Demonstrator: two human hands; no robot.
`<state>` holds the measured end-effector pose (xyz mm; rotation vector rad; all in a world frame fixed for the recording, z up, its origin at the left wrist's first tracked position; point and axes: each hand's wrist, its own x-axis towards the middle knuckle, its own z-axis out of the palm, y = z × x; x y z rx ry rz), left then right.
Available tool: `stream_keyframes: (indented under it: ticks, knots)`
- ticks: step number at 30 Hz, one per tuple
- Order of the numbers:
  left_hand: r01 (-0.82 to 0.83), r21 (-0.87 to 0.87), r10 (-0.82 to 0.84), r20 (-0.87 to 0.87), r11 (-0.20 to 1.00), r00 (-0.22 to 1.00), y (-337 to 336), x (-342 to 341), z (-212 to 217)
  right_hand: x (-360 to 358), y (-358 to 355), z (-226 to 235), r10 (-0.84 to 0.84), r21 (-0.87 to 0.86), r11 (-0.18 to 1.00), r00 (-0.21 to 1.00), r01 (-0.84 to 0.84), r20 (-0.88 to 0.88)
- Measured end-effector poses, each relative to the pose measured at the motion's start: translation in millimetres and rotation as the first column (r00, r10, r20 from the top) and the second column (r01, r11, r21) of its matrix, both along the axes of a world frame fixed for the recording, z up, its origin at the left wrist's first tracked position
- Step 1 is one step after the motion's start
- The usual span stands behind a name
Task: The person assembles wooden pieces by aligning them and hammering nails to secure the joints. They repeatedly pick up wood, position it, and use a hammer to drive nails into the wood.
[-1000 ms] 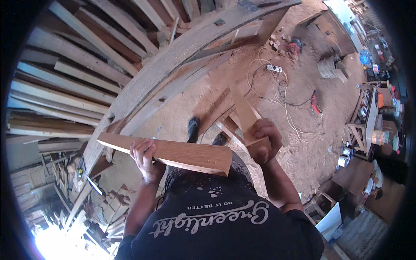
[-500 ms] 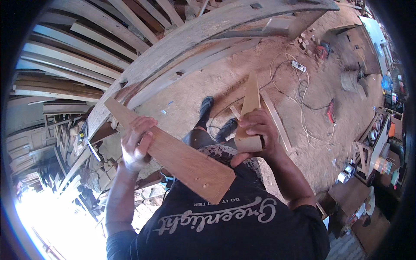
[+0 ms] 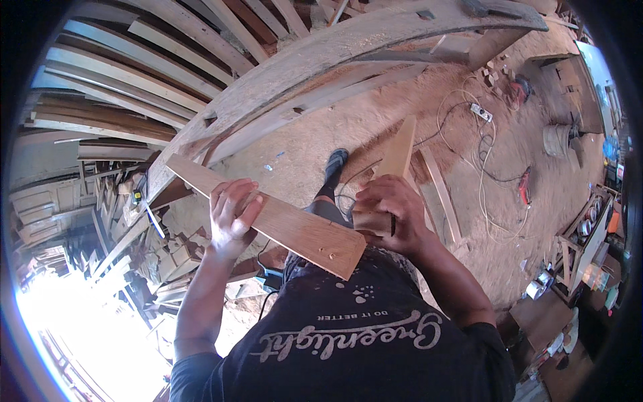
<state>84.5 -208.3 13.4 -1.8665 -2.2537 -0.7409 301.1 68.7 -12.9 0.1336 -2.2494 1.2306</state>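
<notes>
My left hand grips a long flat wooden board near its middle, thumb on the top face. The board slants from the far left down toward my chest, and two small knot-like marks show near its close end. In my right hand is a second wooden piece, narrower and thicker, pointing away from me with its end face toward me. The near ends of both pieces come close together in front of my shirt; whether they touch I cannot tell.
A long curved timber bench crosses ahead, with stacked planks behind it. On the sandy floor lie a loose wooden strip, a white power strip with tangled cords and a red power tool. A wooden rack with cans stands right.
The board in my left hand has turned flatter, its near end now higher. My right hand has tilted its wooden piece and moved nearer to the board's end. The whole view has shifted slightly.
</notes>
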Motion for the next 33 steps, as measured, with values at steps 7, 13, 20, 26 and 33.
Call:
stream_keyframes:
  ticks: [7, 13, 20, 26, 33]
  knots:
    - [-0.029, 0.039, 0.031, -0.035, 0.999, 0.999, -10.5, -1.0, -19.5, -7.8, -5.7, -8.8, -0.009, 0.033, 0.999, 0.997, 0.011, -0.076]
    - [-0.008, 0.036, 0.008, 0.014, 0.999, 1.0, -9.5, -6.2, -9.1, -12.9, 9.1, -2.2, 0.106, 0.148, 0.985, 0.989, -0.09, -0.107]
    - [-0.051, 0.041, 0.051, 0.01, 0.998, 0.999, -7.1, -9.6, -1.6, -29.1, 14.3, 17.6, -0.052, 0.165, 0.985, 0.998, 0.044, 0.042]
    - [-0.079, 0.061, 0.08, -0.007, 0.995, 0.997, 5.8, -16.6, -3.9, -32.9, 25.7, 12.8, -0.047, 0.154, 0.988, 0.991, 0.028, 0.126]
    - [-0.056, -0.051, 0.059, 0.049, 0.997, 0.997, 21.9, -23.3, 6.6, -35.5, 32.2, 1.4, 0.104, 0.09, 0.989, 0.989, -0.114, 0.104]
